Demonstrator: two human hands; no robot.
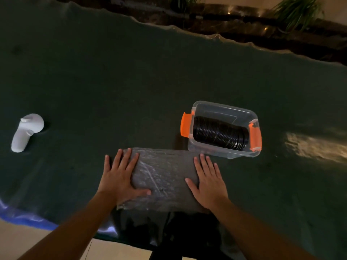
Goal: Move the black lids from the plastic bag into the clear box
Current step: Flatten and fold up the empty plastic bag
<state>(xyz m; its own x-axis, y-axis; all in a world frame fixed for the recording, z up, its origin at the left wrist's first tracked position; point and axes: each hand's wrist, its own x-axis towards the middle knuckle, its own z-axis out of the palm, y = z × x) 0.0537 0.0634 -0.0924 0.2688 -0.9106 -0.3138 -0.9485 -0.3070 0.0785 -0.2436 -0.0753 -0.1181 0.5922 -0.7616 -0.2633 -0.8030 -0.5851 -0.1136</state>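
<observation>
A clear box [225, 153] with orange latches stands right of centre on the dark green table. Inside it a row of black lids [218, 134] lies on edge. In front of the box a flattened clear plastic bag [163, 175] lies on the table. My left hand [120, 177] rests flat on the bag's left edge, fingers spread. My right hand [208, 179] lies flat on the bag's right edge, fingers spread too. Neither hand grips anything. No lids show inside the bag.
A white handheld controller [26, 132] lies at the far left of the table. The table's near edge [105, 235] runs just under my forearms, with pale floor below. Plants and a dark ledge lie beyond the far edge.
</observation>
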